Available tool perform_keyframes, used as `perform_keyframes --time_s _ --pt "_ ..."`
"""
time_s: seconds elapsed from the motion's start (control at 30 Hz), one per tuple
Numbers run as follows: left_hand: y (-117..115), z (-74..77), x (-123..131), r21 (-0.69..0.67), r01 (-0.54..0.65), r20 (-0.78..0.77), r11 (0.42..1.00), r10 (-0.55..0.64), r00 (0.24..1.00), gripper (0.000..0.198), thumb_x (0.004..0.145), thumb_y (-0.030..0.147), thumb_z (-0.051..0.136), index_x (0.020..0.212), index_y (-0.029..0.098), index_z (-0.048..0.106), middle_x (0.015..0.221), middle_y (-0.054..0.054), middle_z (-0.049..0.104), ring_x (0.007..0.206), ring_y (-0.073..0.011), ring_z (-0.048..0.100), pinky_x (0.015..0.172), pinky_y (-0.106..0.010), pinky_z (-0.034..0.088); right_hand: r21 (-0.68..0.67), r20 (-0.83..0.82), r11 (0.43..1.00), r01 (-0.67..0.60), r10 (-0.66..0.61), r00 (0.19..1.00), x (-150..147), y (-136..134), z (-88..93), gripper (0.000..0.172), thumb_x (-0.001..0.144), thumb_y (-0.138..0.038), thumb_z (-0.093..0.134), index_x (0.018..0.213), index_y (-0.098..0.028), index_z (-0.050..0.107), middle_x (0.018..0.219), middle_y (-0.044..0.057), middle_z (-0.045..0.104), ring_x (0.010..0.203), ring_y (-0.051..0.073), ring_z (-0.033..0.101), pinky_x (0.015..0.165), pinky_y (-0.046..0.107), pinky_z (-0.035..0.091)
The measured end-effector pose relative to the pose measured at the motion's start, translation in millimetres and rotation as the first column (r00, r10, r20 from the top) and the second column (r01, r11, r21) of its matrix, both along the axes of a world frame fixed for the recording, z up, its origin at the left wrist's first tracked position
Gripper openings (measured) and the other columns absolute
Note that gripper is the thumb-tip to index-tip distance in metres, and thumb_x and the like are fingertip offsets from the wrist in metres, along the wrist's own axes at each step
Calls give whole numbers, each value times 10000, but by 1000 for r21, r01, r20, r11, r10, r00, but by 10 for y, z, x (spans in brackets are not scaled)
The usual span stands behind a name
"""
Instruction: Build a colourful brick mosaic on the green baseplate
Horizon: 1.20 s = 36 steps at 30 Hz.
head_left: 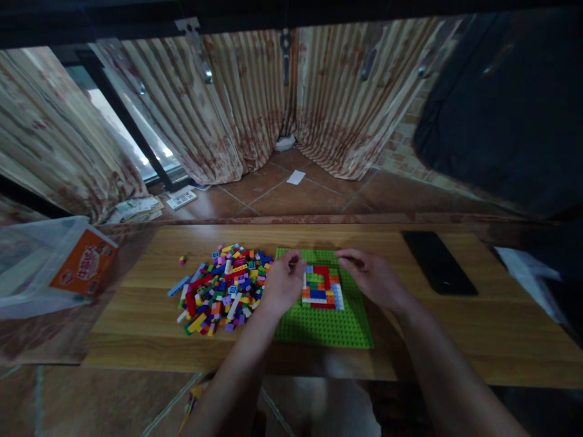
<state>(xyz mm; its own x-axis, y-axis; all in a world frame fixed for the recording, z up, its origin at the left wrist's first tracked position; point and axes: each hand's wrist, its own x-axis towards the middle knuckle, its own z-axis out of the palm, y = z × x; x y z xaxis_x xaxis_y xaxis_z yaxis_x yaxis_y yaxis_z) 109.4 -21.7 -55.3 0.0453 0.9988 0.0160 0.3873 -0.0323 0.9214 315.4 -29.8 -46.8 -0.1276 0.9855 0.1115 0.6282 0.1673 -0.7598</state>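
A green baseplate (337, 331) lies on the wooden table, with a low patchwork of toy building bricks (321, 294) in red, blue, white and orange built on its middle. My left hand (283, 284) is over the plate's left edge, fingers curled together beside the bricks; whatever may be in them is hidden. At the plate's upper right, my right hand (374, 278) has thumb and fingertips drawn together above the studs. Any piece between them is too small to make out. Left of my left hand spreads a heap of loose bricks (228, 288) in many colours.
A black phone-like slab (438, 262) lies on the table (141, 315) at the right. One small brick piece (183, 260) sits apart from the heap. At the far left stands a white plastic bag (36, 267) with an orange package. Striped curtains (246, 103) hang beyond.
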Motion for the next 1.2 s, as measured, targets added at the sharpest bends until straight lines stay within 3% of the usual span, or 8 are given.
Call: perform_keyframes --time_s 0.27,0.4,0.53,0.63,0.8,0.97,1.2 --pt "52 156 -227 76 -177 268 981 151 952 229 809 280 589 983 159 676 862 -51 698 748 -157 635 694 -269 499 113 38 992 48 -53 998 -101 -46 29 252 907 -332 478 946 -225 703 969 51 735 881 209 680 772 351 525" --pt "78 336 -429 88 -334 388 938 277 879 194 783 272 613 921 154 681 778 -26 682 663 -119 600 640 -230 477 199 -1 973 115 -117 993 -177 -47 28 250 910 -358 486 907 -222 696 947 51 732 893 217 677 795 355 522" --pt "94 431 -646 66 -490 520 869 389 760 163 758 253 624 880 155 673 748 -6 665 602 -85 560 605 -203 449 272 -72 951 146 -131 989 -412 -113 51 219 910 -361 511 916 -228 686 940 46 723 901 214 670 826 363 512" --pt "96 436 -777 5 -502 616 865 392 683 163 722 254 652 846 148 666 719 5 647 573 -68 533 589 -192 431 290 -28 957 2 7 1000 -703 -238 92 184 924 -308 508 923 -234 676 927 39 711 877 194 655 805 350 501" --pt "75 444 -902 -37 -510 659 859 405 634 195 689 264 675 843 144 678 714 5 643 565 -62 520 571 -188 412 344 88 896 -281 268 959 -1176 -424 76 156 925 -229 517 928 -239 672 890 35 706 848 189 631 799 360 484" --pt "46 470 -1051 -63 -567 662 821 459 592 211 681 271 690 849 144 685 716 4 647 573 -58 529 568 -179 401 313 130 867 -387 365 922 -1446 -460 -25 158 916 -247 530 987 -237 671 975 61 687 940 221 612 835 396 491" --pt "-14 519 -1319 -161 -596 756 786 487 437 251 595 242 728 819 141 675 693 26 617 544 -35 503 538 -162 384 341 208 787 -515 471 857 -1714 -538 -131 280 839 -260 629 1118 -274 654 1210 87 584 1096 279 535 983 536 425"
